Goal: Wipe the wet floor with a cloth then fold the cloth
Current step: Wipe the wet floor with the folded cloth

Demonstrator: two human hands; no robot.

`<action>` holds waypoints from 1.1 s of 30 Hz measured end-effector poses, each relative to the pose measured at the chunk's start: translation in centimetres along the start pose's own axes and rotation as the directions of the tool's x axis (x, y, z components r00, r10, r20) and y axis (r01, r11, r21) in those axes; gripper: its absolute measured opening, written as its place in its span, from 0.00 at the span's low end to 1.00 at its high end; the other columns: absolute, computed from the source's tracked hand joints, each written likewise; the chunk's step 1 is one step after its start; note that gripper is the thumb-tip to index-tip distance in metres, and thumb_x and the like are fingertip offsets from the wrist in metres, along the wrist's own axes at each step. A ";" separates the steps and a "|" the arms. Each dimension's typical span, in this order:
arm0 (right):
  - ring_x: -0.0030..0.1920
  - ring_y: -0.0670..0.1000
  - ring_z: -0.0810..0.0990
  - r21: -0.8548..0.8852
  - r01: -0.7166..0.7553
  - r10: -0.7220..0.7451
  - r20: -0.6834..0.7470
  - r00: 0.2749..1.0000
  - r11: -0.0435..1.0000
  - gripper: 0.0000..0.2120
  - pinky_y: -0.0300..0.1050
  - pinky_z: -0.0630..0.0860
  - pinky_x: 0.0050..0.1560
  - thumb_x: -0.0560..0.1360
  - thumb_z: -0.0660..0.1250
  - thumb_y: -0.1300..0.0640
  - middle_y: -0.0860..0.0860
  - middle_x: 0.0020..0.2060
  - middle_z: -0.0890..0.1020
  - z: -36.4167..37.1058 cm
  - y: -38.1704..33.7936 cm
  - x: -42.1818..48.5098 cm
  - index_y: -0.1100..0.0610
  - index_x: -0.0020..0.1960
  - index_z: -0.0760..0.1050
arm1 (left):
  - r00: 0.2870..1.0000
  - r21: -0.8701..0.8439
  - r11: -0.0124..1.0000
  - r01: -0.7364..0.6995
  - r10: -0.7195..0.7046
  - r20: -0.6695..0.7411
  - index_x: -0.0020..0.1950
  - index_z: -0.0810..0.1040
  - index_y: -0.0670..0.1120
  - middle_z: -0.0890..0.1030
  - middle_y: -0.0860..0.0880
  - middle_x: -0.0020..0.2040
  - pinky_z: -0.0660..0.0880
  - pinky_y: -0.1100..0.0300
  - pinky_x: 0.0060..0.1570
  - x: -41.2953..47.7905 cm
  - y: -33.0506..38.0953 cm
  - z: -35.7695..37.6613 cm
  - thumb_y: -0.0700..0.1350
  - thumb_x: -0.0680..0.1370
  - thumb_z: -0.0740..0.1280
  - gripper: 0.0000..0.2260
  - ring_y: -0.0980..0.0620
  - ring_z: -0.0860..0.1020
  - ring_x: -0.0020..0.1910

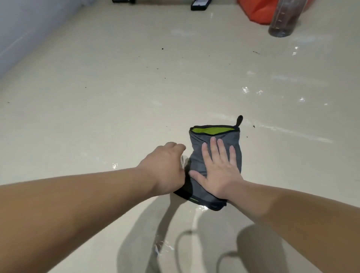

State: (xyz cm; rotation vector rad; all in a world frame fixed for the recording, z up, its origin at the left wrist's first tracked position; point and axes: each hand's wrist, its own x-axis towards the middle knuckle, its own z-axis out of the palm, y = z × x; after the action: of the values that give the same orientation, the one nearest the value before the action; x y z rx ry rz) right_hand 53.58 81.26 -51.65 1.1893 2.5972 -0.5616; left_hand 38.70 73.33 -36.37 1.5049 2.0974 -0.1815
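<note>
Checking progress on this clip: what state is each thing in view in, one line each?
cloth: folded, lying on the floor, grey side up, green showing at the far edge.
right hand: flat, fingers straight, pressing on the cloth.
left hand: at the cloth's left edge, fingers curled under; grip unclear.
floor: wet patches glint on the right and near side.
bottle: upright, clear, top out of frame.

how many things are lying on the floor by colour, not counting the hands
grey and green: 1, the cloth
orange: 1, an orange object
clear: 1, a bottle
black: 2, black objects at the top edge
total: 5
</note>
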 end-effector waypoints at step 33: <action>0.82 0.54 0.32 0.286 -0.850 0.891 -0.025 0.454 0.441 0.48 0.58 0.35 0.81 0.73 0.42 0.19 0.52 0.83 0.36 4.0 32.7 -36.2 0.43 0.84 0.36 | 0.758 -0.169 0.747 -0.643 0.652 -0.002 0.81 0.61 0.51 0.51 0.50 0.84 0.56 0.59 0.75 1.8 33.4 16.2 0.41 0.81 0.59 0.27 0.49 0.54 0.81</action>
State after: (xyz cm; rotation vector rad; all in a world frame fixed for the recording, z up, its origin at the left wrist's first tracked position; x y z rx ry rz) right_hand 102.06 74.60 -50.34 2.4923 1.5831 -0.5153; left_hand 74.35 80.39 -44.19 1.9963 1.3817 0.2026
